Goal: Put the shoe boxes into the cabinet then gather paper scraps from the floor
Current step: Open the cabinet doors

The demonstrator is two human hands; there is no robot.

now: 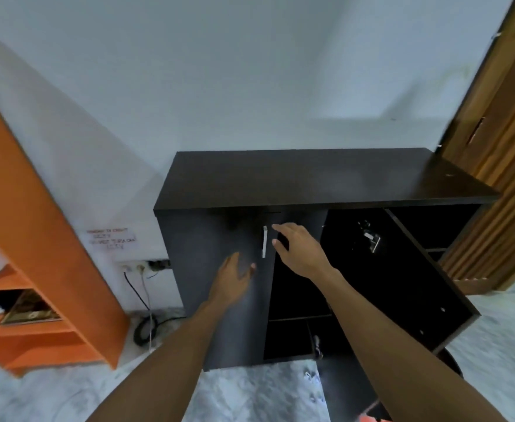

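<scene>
We are at the cabinet (326,178), opening it up; no shoe boxes or paper scraps are in view. The right door (426,278) stands open, the left door (219,269) shut. Our right hand (298,251) reaches for the handle (264,241), fingers spread and empty; our left hand (234,278) hovers loosely spread beside it. Next, we judge, comes gripping the handle and pulling.

The cabinet (311,178) interior is too dark to tell what lies on its shelves. The left hand (234,280) covers part of the closed left door. The wall notice (111,238) at left is too blurred to read. The orange shelf unit (37,239) is cut off by the left edge, the wooden door (499,141) by the right, and a red scrap (368,418) by the bottom
</scene>
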